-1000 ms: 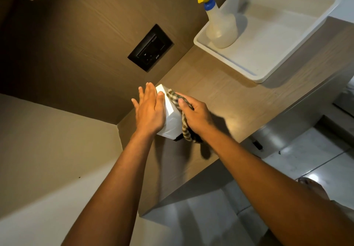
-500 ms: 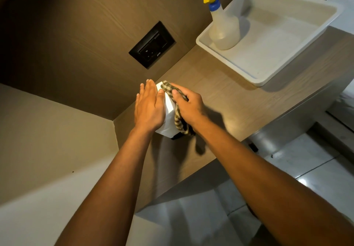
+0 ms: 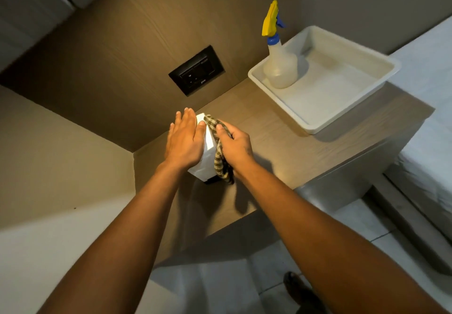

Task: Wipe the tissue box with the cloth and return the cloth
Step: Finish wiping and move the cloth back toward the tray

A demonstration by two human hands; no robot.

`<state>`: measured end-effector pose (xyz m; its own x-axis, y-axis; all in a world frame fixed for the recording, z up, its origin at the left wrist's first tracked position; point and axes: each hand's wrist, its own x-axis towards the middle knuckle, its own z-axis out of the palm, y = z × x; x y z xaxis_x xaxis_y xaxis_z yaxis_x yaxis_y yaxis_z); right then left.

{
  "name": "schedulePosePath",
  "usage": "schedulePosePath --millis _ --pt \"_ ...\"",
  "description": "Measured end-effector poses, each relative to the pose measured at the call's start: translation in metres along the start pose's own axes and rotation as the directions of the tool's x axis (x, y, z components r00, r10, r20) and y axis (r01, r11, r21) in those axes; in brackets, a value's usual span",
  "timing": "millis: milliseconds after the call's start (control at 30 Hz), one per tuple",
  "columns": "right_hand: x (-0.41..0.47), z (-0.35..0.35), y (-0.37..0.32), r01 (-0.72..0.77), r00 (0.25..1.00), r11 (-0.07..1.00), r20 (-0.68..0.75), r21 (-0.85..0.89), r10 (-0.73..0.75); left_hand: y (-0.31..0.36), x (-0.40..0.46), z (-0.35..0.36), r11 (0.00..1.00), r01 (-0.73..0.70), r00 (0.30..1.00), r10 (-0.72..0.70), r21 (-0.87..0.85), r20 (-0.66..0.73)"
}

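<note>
A white tissue box [image 3: 206, 160] stands on the wooden shelf [image 3: 281, 142] near the wall corner. My left hand [image 3: 184, 142] lies flat on the box's left side and top, fingers together, steadying it. My right hand [image 3: 234, 143] presses a checked green-and-cream cloth [image 3: 219, 157] against the box's right face. The cloth drapes down that face to the shelf. Most of the box is hidden under my hands.
A white plastic tray [image 3: 352, 115] sits at the right end of the shelf, with a spray bottle [image 3: 278, 66] with a yellow-and-blue trigger standing in its near-left corner. A black wall socket [image 3: 197, 70] is above the box. A bed edge [image 3: 430, 108] lies right.
My right hand has slid the cloth along the box's right face. The view has tilted, showing more of the tray and bed. My left hand stays on the box.
</note>
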<state>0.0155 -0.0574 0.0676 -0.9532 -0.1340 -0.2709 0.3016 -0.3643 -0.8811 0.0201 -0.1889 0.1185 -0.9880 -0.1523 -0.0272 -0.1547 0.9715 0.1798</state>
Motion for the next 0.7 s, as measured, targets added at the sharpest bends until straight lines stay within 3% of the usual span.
schedulePosePath --millis 200,333,500,600,700 --pt "-0.011 -0.058 -0.054 -0.208 0.974 0.957 0.131 0.204 0.184 0.008 -0.004 -0.010 1.000 0.021 0.998 -0.020 -0.006 0.058" --pt "0.005 -0.120 -0.104 -0.131 0.991 0.980 0.051 0.149 0.125 0.026 -0.008 -0.022 1.000 -0.026 0.999 0.027 0.007 -0.044" --pt "0.048 -0.176 -0.158 -0.004 0.996 1.000 -0.094 -0.022 0.002 0.090 -0.010 -0.002 0.976 -0.215 0.961 0.219 0.040 -0.168" --pt "0.079 -0.198 -0.174 0.008 0.985 0.965 -0.162 -0.262 -0.052 0.127 -0.013 0.040 0.969 -0.249 0.963 0.246 -0.014 -0.107" --pt "0.105 -0.208 -0.172 -0.038 0.977 0.843 -0.197 -0.537 -0.082 0.145 -0.018 0.085 0.984 -0.159 0.987 0.161 -0.082 0.015"
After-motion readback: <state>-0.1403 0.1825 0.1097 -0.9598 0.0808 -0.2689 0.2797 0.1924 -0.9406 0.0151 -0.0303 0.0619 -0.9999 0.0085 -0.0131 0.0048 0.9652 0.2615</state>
